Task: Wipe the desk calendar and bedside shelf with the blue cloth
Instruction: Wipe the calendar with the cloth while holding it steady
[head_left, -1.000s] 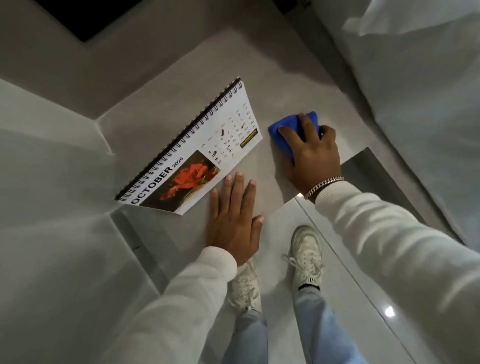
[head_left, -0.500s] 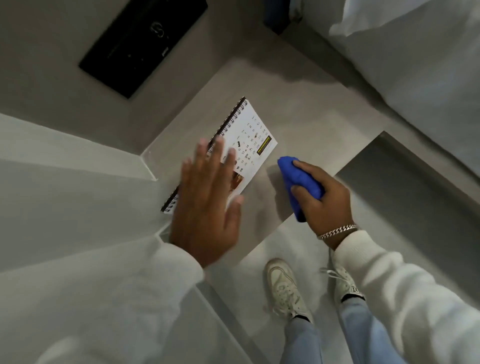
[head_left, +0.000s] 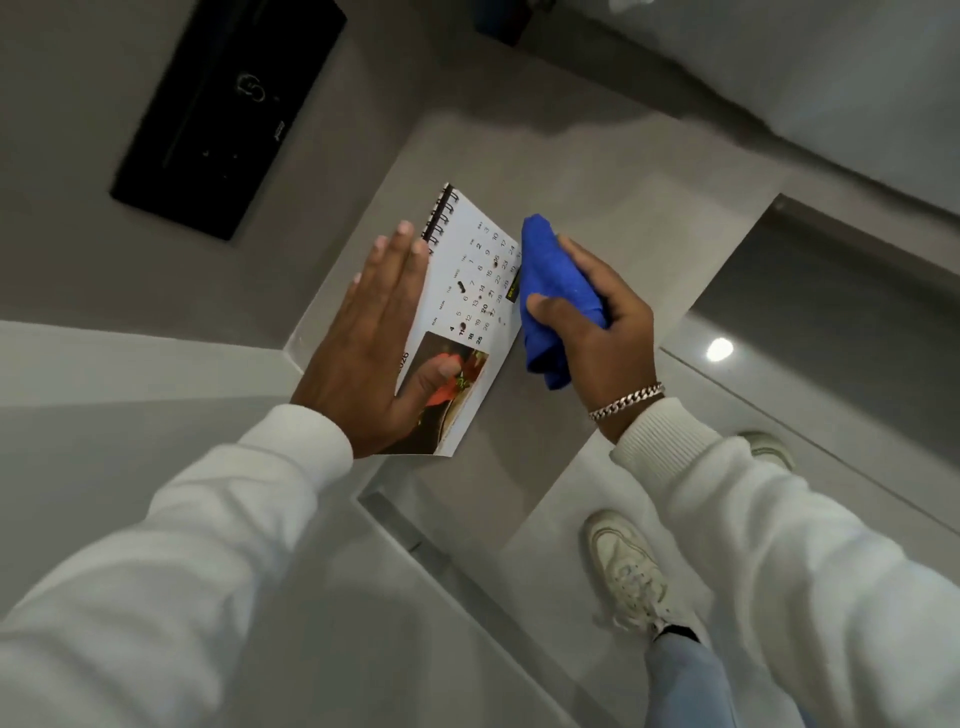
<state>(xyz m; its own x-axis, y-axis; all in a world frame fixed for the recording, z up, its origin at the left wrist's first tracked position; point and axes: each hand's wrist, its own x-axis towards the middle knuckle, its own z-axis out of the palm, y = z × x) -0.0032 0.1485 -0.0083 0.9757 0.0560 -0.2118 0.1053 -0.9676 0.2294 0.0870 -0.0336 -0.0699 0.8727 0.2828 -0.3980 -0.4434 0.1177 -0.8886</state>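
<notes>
left hand: held the desk calendar, fingers flat along its spiral-bound side, thumb pressed on the red flower photo.
right hand: clenched around the bunched blue cloth, chain bracelet at the wrist.
desk calendar: tilted over the bedside shelf; could not tell whether its lower edge touched the surface.
blue cloth: touched the calendar's right edge, beside the date grid.
black wall panel: above and left of the shelf.
white sneaker: on the glossy floor below.
</notes>
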